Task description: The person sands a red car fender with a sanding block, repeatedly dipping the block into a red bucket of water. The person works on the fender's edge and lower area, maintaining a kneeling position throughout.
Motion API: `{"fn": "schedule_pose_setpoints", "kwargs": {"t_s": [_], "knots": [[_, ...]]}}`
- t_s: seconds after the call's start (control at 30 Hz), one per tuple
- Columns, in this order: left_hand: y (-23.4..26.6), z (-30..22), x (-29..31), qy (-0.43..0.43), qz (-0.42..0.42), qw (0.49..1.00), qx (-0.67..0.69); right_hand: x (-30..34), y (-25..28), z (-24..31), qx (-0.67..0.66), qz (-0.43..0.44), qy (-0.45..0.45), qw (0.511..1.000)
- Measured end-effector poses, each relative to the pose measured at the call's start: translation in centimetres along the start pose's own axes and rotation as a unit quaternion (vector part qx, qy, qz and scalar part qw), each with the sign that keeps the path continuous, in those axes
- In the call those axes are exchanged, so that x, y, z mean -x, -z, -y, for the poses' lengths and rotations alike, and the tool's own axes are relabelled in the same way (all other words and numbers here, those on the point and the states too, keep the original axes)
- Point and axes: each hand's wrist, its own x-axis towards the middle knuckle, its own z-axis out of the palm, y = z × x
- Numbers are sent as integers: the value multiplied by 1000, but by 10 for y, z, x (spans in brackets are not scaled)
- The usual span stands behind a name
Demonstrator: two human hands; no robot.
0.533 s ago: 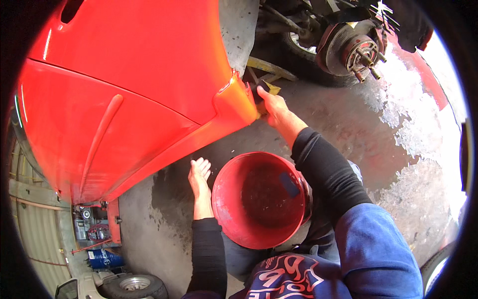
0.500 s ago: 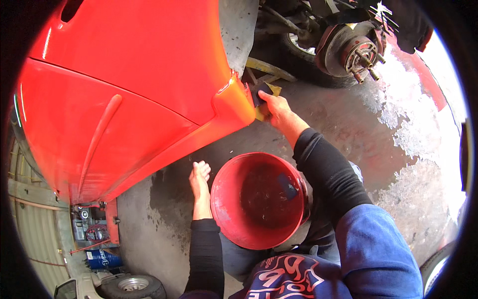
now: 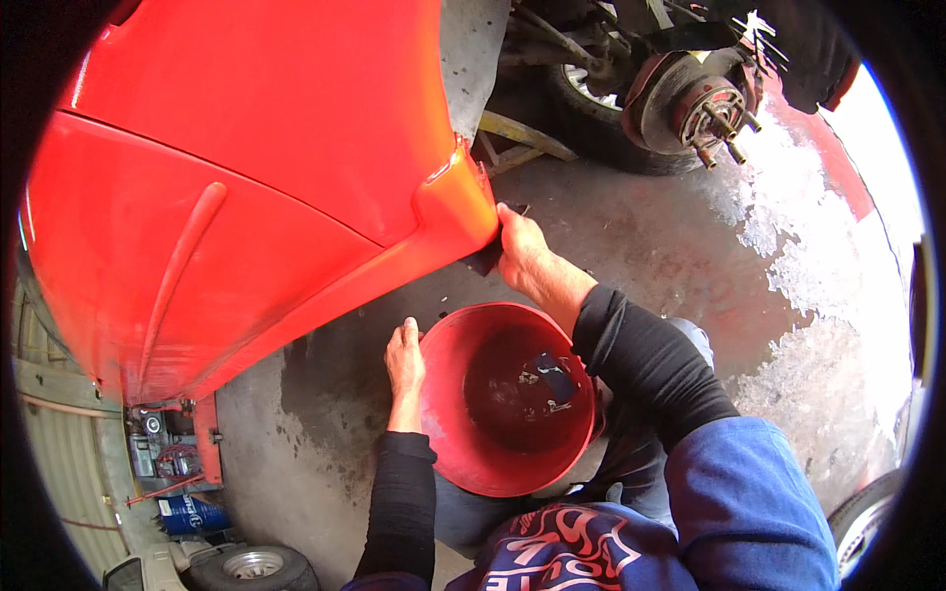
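Observation:
My right hand (image 3: 522, 246) pinches a dark sheet that looks like sandpaper (image 3: 485, 258). The sheet is at the lower corner of a glossy red car body panel (image 3: 296, 148), and my fingers partly cover it. My left hand (image 3: 404, 362) is beside the left rim of a red bucket (image 3: 443, 433), fingers stretched out and holding nothing; whether it touches the rim I cannot tell. The bucket stands between my legs with what looks like shallow water in it. A dark rectangular piece (image 3: 558, 379) lies inside, with bright reflections around it.
A bare brake disc and hub (image 3: 711, 110) with studs shows at the upper right, a tyre (image 3: 631, 143) behind it. A yellow stand (image 3: 527, 133) is beneath the car. Wet patches mark the concrete floor (image 3: 631, 222). A blue drum (image 3: 189, 514) and a wheel (image 3: 254, 568) are at lower left.
My right hand has shifted slightly down and left with the sheet, whose yellowish parts no longer show. My left hand has moved closer to the bucket rim, its fingers straighter.

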Motion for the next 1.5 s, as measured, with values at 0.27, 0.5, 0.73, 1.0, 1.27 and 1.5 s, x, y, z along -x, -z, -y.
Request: {"fn": "schedule_pose_setpoints", "kwargs": {"t_s": [0.27, 0.5, 0.73, 1.0, 1.27, 1.5], "knots": [[0, 2, 2, -22, -11, 1000, 14, -3, -1, 0, 5, -54, 24, 998], [-1, 4, 1, 2, -1, 996, 85, -4, -7, 30, 13, -69, 98, 993], [-1, 11, -3, 21, 19, 985, 170, 13, 8, 31, 170, -27, 6, 985], [18, 2, -7, 123, -35, 880, 457, 22, -7, 29, 243, -62, -10, 968], [-34, -109, -12, 153, 36, 418, 895, 22, 57, 32, 138, 3, 20, 990], [-80, -145, -5, 199, 138, 419, 875, 35, 40, 31, 112, -14, -21, 993]]}}
